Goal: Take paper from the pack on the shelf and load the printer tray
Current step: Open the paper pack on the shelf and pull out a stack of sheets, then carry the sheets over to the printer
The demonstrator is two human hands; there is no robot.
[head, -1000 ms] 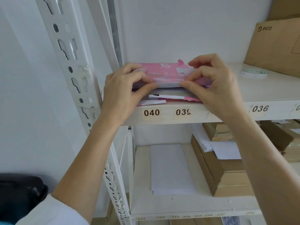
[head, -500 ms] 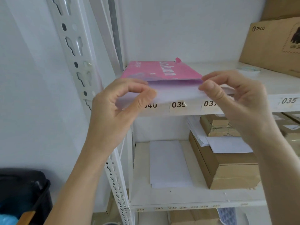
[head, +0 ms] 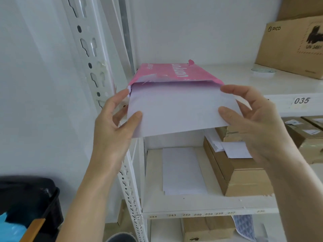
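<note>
A pink paper pack lies on the upper white shelf with its torn open end facing me. A thin stack of white paper sticks halfway out of that end, past the shelf's front edge. My left hand pinches the stack's left corner, thumb on top. My right hand grips the right edge the same way. No printer is in view.
A perforated white shelf post stands just left of my left hand. Cardboard boxes and loose sheets lie on the lower shelf. A large PICO carton and a tape roll sit upper right. A black bin is lower left.
My hands have gone from gripping the pack's opening to pulling a stack of white sheets out toward me, well past the shelf edge. The view has shifted left and closer.
</note>
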